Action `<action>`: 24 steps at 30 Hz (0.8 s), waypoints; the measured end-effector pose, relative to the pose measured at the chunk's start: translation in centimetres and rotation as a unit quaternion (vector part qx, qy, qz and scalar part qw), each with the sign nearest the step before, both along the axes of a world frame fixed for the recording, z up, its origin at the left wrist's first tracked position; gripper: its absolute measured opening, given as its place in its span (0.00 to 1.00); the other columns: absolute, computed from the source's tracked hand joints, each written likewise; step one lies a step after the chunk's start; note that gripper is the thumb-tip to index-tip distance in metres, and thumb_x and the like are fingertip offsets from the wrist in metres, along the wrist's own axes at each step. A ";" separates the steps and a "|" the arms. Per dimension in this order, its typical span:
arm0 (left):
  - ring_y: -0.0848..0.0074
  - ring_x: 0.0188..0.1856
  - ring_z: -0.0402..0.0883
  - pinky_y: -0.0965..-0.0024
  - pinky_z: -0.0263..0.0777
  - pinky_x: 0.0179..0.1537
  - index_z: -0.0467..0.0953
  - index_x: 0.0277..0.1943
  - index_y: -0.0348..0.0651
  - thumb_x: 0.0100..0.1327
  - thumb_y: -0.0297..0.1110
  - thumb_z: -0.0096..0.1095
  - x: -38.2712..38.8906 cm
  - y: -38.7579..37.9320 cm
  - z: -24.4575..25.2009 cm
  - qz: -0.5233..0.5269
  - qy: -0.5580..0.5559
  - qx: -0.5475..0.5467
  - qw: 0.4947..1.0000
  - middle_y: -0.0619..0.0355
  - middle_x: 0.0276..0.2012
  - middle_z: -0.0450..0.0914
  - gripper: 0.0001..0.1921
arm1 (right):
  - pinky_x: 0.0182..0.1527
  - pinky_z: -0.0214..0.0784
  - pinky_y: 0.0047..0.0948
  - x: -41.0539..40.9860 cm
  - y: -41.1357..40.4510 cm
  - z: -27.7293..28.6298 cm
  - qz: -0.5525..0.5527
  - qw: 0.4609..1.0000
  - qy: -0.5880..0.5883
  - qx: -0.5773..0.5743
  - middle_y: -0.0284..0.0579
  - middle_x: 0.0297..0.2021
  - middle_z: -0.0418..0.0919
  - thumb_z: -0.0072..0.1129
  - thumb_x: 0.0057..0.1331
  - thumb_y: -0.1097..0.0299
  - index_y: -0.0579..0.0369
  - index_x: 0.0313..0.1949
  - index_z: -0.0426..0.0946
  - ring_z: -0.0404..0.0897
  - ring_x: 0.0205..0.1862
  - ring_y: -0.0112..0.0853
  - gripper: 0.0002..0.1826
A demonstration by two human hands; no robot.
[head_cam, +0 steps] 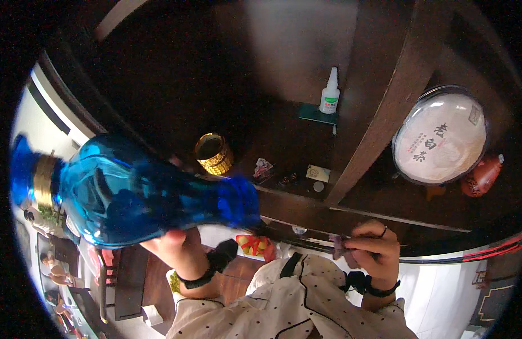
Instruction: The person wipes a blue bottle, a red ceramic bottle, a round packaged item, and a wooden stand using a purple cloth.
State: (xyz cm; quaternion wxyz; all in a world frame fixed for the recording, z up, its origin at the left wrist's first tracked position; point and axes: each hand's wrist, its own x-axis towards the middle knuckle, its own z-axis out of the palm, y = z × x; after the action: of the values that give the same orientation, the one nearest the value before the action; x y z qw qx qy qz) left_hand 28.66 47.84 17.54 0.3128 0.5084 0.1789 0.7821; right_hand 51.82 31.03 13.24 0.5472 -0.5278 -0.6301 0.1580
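A blue glass vase (pixel 116 190) with a gold band lies sideways across the left of the view; my left hand (pixel 178 250) grips its body from below, the fingers mostly hidden behind it. At the lower right my right hand (pixel 371 248), with a ring on one finger, pinches a crumpled purplish cloth (pixel 341 250). Before me is a dark wooden shelf unit. Just beyond the vase's blue mouth stands an ornate gold cup (pixel 214 154) on the shelf.
On the shelf are a white dropper bottle (pixel 329 95) on a green box (pixel 318 114), small papers (pixel 318 173), a round wrapped tea cake (pixel 441 137) and a reddish vase (pixel 483 176). An upright divider (pixel 384 101) separates compartments. Fruit (pixel 254 245) shows below; several people are at the far left.
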 end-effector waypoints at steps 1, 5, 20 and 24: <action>0.60 0.48 0.72 0.60 0.68 0.51 0.55 0.59 0.38 0.43 0.51 0.72 -0.6 -0.6 -0.9 -0.052 -0.025 -0.055 0.997 0.46 0.50 0.69 0.45 | 0.33 0.68 0.26 -0.6 0.7 0.5 0.004 1.000 0.002 -0.002 0.44 0.35 0.75 0.59 0.47 0.79 0.52 0.36 0.81 0.77 0.31 0.33 0.15; 0.57 0.52 0.69 0.56 0.66 0.52 0.54 0.62 0.40 0.46 0.67 0.57 -0.4 -3.3 -2.6 -0.326 -0.174 -0.143 0.918 0.45 0.55 0.66 0.47 | 0.36 0.69 0.29 -3.4 3.9 1.6 0.124 0.988 -0.030 0.082 0.42 0.39 0.72 0.62 0.49 0.75 0.48 0.42 0.79 0.76 0.33 0.34 0.18; 0.63 0.54 0.69 0.60 0.65 0.55 0.50 0.62 0.34 0.37 0.62 0.68 -0.6 -6.3 -6.0 -0.432 -0.054 -0.337 0.835 0.47 0.55 0.65 0.55 | 0.32 0.62 0.29 -7.0 5.7 0.3 0.153 0.970 -0.149 0.114 0.29 0.27 0.68 0.70 0.41 0.68 0.41 0.33 0.81 0.70 0.24 0.25 0.16; 0.66 0.56 0.67 0.63 0.61 0.57 0.50 0.62 0.34 0.40 0.58 0.70 -0.1 -6.1 -5.8 -0.486 0.000 -0.342 0.804 0.50 0.57 0.63 0.53 | 0.25 0.65 0.25 -6.1 7.2 2.2 0.067 0.945 -0.231 0.222 0.32 0.36 0.68 0.65 0.41 0.67 0.41 0.41 0.80 0.70 0.26 0.26 0.22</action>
State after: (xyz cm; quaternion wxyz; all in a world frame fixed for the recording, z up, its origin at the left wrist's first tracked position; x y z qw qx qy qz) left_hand 28.54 41.79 11.73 0.8057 0.3884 0.1645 0.4159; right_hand 45.69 38.21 15.41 0.4781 -0.3713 -0.7924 -0.0752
